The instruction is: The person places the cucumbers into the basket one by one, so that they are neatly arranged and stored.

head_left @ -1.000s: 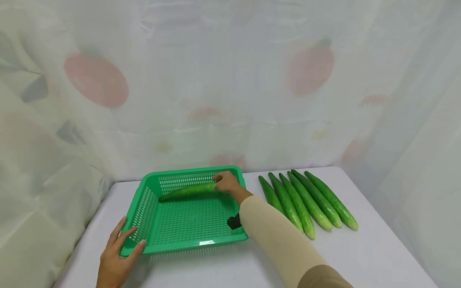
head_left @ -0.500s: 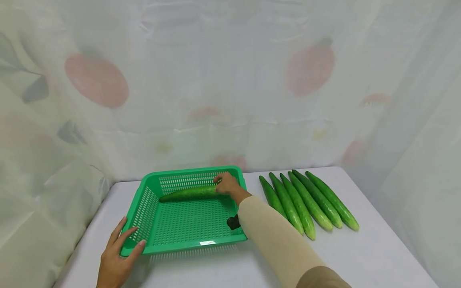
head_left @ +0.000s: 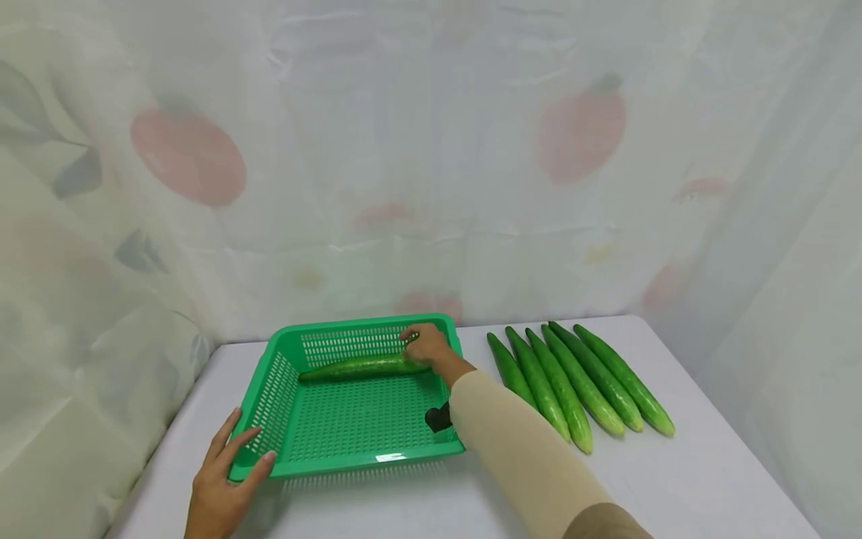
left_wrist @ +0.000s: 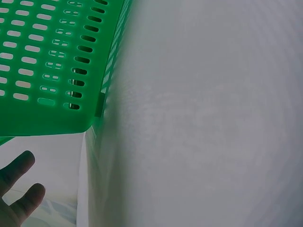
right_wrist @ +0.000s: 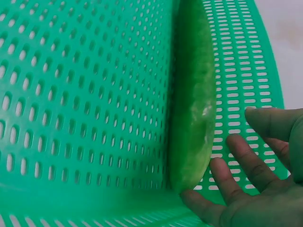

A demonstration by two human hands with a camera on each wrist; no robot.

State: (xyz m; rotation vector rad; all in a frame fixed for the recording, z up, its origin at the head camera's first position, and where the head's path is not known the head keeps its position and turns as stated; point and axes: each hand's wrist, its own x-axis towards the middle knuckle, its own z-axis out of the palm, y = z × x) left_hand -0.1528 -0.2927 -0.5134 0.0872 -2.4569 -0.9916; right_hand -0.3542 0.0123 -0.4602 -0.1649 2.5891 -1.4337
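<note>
While basket floor (head_left: 357, 423) lies open, right fingers (right_wrist: 253, 168) splay beside the cucumber (head_left: 357, 367), left fingers (head_left: 237, 444) at the rim (head_left: 337, 466).

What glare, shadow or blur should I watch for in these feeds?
Head: soft shadow on the tabletop under the near side of the basket; left wrist: left hand dark, pale surface beside the basket soft and nearly featureless; right wrist: shiny highlights on the cucumber, its left side in shade.

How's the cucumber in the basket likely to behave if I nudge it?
The cucumber may roll toward the middle of the basket, since its body is rounded; the back wall alongside should limit rolling the other way. Its glossy skin may be slippery.
</note>
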